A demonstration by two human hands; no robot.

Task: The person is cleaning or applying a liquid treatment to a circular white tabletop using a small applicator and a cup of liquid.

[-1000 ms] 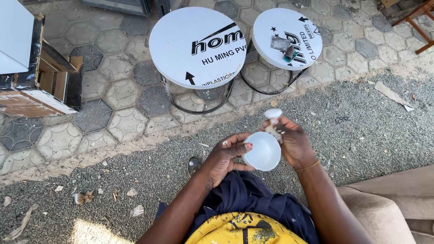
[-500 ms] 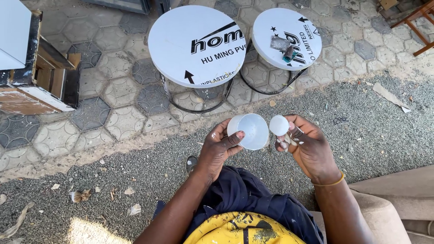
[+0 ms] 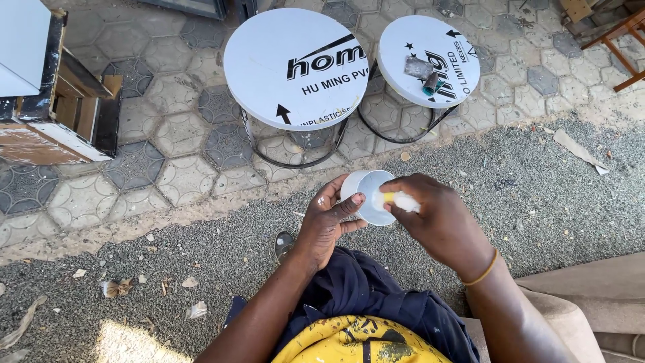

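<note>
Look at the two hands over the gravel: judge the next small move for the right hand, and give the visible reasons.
Probably press the small white piece a little further into the white cup-shaped part. The left hand grips that part with its opening turned towards the right hand, whose fingers pinch the piece right at its rim, so the two look lined up but perhaps not fully seated.

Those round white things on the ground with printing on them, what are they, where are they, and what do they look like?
Big white disc: upper middle, on paving, round, black lettering and an arrow, on a wire stand.
Small white disc: right of it, round, black lettering, a small grey and green item on top.
</note>
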